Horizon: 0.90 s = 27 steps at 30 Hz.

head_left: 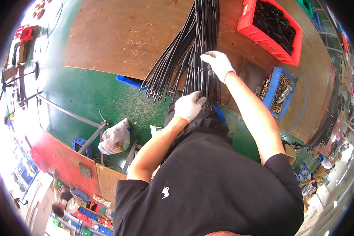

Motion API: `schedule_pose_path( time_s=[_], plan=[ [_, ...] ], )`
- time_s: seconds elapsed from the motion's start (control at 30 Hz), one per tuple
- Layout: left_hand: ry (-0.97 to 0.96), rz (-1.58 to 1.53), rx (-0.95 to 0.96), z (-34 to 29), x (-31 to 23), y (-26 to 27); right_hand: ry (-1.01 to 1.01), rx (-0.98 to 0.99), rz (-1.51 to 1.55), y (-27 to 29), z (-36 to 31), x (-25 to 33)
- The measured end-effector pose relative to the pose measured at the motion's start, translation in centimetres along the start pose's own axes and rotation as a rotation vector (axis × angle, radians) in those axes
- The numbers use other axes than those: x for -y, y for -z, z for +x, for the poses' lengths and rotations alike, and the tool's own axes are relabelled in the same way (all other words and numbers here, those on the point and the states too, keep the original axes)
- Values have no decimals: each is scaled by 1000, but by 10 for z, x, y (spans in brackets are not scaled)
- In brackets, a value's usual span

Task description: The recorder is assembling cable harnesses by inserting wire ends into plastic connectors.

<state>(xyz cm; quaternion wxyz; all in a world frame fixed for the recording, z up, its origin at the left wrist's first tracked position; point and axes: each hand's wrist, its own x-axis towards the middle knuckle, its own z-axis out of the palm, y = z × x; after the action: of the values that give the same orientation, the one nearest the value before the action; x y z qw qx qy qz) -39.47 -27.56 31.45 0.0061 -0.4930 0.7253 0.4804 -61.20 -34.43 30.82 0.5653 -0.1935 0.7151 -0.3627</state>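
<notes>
A thick bundle of black cables (202, 27) runs down over the table edge toward me, its ends fanned out with small metal tips. Several cables carry wider black sleeves (193, 59) near their ends. My right hand (219, 65), in a white glove, is closed with thumb and fingers around a black sleeve on the right side of the bundle. Lower down, my left hand (188, 107), also gloved, has its fingers curled round a cable near the tips. The fingers partly hide what each hand grips.
On the brown wooden table (106, 35), a red bin (259, 39) of black sleeves stands at the far right. Nearer is a blue bin (272, 92) of small brass-coloured parts with a metal tool on top. A white bag (116, 137) hangs by a metal frame at left.
</notes>
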Motion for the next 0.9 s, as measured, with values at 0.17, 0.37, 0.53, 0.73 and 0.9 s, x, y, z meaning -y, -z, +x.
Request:
schedule_pose_path(
  time_s=[0.17,0.37,0.53,0.73,0.9],
  plan=[
    [-96,280,-605,43,25,57,-82,149,533,34,-2,-6],
    [92,466,-465,100,61,73,-190,74,934,65,-37,-63],
    [255,498,-378,121,54,63,-273,17,1138,68,-70,-97],
    [344,516,-346,141,57,48,-391,104,1211,69,-90,-109],
    [350,493,-395,129,44,40,-303,79,1099,73,-100,-103]
  ],
)
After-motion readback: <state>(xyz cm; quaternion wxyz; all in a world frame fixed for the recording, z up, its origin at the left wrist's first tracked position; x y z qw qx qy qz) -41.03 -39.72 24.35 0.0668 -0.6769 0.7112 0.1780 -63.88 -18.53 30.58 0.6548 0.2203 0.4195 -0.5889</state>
